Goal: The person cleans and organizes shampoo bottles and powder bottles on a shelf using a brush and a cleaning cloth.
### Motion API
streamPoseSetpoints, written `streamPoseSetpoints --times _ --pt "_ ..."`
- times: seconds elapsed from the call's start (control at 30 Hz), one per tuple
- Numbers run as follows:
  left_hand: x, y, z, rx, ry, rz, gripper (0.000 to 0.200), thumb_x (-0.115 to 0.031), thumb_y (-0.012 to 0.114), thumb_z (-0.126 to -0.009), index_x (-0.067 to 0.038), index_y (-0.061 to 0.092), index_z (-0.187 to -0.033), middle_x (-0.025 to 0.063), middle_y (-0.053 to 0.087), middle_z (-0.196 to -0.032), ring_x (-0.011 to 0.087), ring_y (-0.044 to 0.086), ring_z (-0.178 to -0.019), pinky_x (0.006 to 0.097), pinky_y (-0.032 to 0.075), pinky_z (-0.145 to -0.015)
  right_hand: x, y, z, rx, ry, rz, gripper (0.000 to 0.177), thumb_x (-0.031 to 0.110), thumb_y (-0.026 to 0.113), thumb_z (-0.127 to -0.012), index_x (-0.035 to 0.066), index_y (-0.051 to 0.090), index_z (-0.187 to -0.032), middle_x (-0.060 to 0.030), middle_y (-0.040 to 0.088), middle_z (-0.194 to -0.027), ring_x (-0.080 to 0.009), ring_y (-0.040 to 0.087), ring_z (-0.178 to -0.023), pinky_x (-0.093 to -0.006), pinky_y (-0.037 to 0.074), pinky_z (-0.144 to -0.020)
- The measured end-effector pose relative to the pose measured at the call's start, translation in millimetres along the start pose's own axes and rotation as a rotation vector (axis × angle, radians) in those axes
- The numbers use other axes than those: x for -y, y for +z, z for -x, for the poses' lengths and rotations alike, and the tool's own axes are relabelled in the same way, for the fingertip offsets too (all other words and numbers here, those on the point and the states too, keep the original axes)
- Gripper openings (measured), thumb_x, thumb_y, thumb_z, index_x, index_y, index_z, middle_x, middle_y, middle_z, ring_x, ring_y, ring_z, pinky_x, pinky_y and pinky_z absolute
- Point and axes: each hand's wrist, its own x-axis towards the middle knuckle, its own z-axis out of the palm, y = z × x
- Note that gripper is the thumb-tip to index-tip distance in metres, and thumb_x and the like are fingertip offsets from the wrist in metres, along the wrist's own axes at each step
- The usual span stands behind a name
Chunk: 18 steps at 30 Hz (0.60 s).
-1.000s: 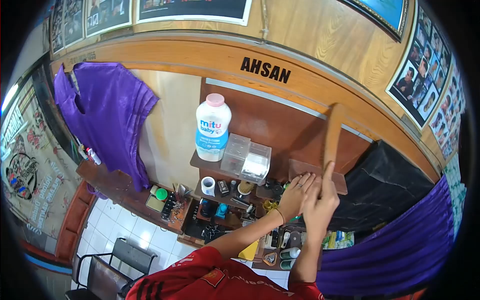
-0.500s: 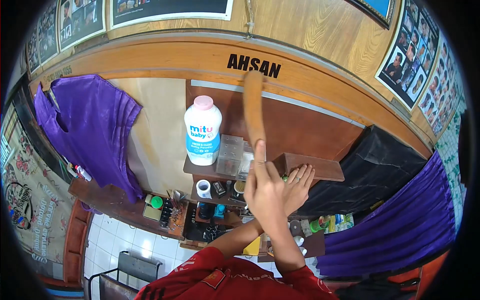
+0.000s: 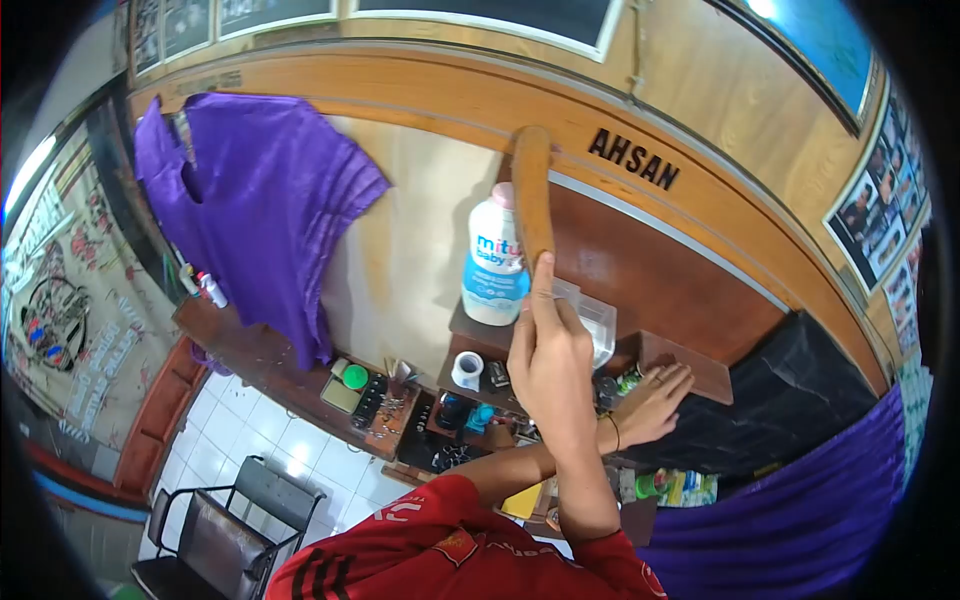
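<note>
My right hand holds a long, slightly curved brown wooden piece near its lower end, index finger stretched along it. The piece points up and partly covers a white and blue baby powder bottle with a pink cap. My left forearm crosses under my right one. The left hand, with a ring and a wristband, lies with its fingers apart against the brown wooden shelf part to the right. Between the hands is a clear plastic box, partly hidden.
A white roll sits on the lower shelf. Purple cloth hangs at left, and more at right. A green-lidded container and small tools stand on the counter. A dark chair is lower left.
The view has shifted, so the bottle and shelf appear further right. My left hand has moved away from my right hand, to the right. The wooden piece now overlaps the bottle.
</note>
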Motion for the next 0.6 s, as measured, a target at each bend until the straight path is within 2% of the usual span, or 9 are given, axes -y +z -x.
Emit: streamPoseSetpoints --times 0.17,0.2,0.27,0.33,0.4,0.43,0.47,0.53,0.6 --pt "-8 -34 4 0.016 -0.005 0.310 0.060 -0.016 0.065 -0.084 0.003 0.046 -0.138 0.0193 0.044 -0.146 0.0365 0.055 -0.121 0.0404 0.046 -0.099 12 -9 -7 -0.016 0.031 0.008 0.056 -0.004 0.054 -0.089 -0.001 0.043 -0.144 -0.0285 0.060 -0.079 -0.0405 0.063 -0.066 -0.0446 0.049 -0.062" --pt "-3 -38 10 -0.182 0.074 0.409 0.052 -0.014 0.061 -0.089 -0.003 0.047 -0.138 0.0197 0.046 -0.142 0.0379 0.061 -0.107 0.0407 0.052 -0.085 13 -14 -8 -0.014 0.041 0.014 0.053 -0.003 0.053 -0.090 -0.002 0.045 -0.143 -0.0293 0.060 -0.079 -0.0406 0.063 -0.067 -0.0448 0.049 -0.064" --pt "-7 -89 25 0.074 -0.276 0.640 0.038 -0.013 0.063 -0.090 -0.006 0.057 -0.127 0.0188 0.064 -0.115 0.0307 0.067 -0.098 0.0374 0.053 -0.077 14 -19 -9 -0.015 0.060 0.054 0.048 -0.002 0.053 -0.091 -0.003 0.048 -0.139 -0.0303 0.060 -0.080 -0.0414 0.062 -0.070 -0.0453 0.048 -0.067" --pt "16 -108 66 0.007 -0.364 0.694 0.029 -0.015 0.067 -0.088 -0.002 0.062 -0.114 0.0168 0.068 -0.095 0.0267 0.069 -0.085 0.0356 0.052 -0.068 9 -21 -7 -0.013 0.062 0.011 0.048 0.000 0.054 -0.092 -0.004 0.048 -0.139 -0.0310 0.061 -0.083 -0.0432 0.061 -0.073 -0.0456 0.048 -0.069" --pt "18 -146 89 -0.237 -0.509 0.291 0.029 -0.011 0.072 -0.078 -0.002 0.062 -0.103 0.0143 0.063 -0.088 0.0324 0.063 -0.076 0.0376 0.050 -0.064 7 -24 -8 0.020 0.098 -0.004 0.048 0.000 0.054 -0.091 -0.004 0.049 -0.139 -0.0321 0.061 -0.085 -0.0444 0.061 -0.075 -0.0454 0.049 -0.070" --pt "17 -161 83 -0.583 -0.505 0.210 0.032 -0.007 0.076 -0.072 -0.002 0.062 -0.100 0.0119 0.061 -0.079 0.0321 0.062 -0.072 0.0393 0.050 -0.062 6 -25 -7 0.005 0.078 0.003 0.048 0.000 0.054 -0.091 -0.004 0.049 -0.139 -0.0322 0.061 -0.085 -0.0443 0.062 -0.075 -0.0454 0.049 -0.070" --pt "20 -181 78 -0.601 -0.650 0.186 0.042 -0.008 0.079 -0.070 0.000 0.058 -0.106 0.0170 0.063 -0.092 0.0356 0.063 -0.083 0.0426 0.050 -0.070 5 -25 -6 -0.005 0.059 0.010 0.048 0.000 0.054 -0.091 -0.004 0.048 -0.139 -0.0324 0.061 -0.085 -0.0443 0.062 -0.075 -0.0454 0.049 -0.070" --pt "52 -195 70 -0.713 -0.533 -0.293 0.082 -0.020 0.084 -0.072 0.003 0.039 -0.136 0.0279 0.043 -0.132 0.0466 0.045 -0.119 0.0482 0.040 -0.099 8 -23 -7 -0.017 0.052 0.005 0.047 0.000 0.054 -0.091 -0.005 0.049 -0.138 -0.0314 0.061 -0.081 -0.0440 0.062 -0.072 -0.0459 0.048 -0.067" --pt "80 -197 69 -0.668 -0.500 -0.296 0.088 -0.023 0.083 -0.073 0.003 0.034 -0.142 0.0282 0.038 -0.141 0.0485 0.040 -0.124 0.0503 0.037 -0.103 11 -19 -7 -0.007 0.067 0.033 0.045 0.000 0.053 -0.092 -0.007 0.050 -0.136 -0.0312 0.061 -0.080 -0.0433 0.062 -0.071 -0.0460 0.048 -0.066"
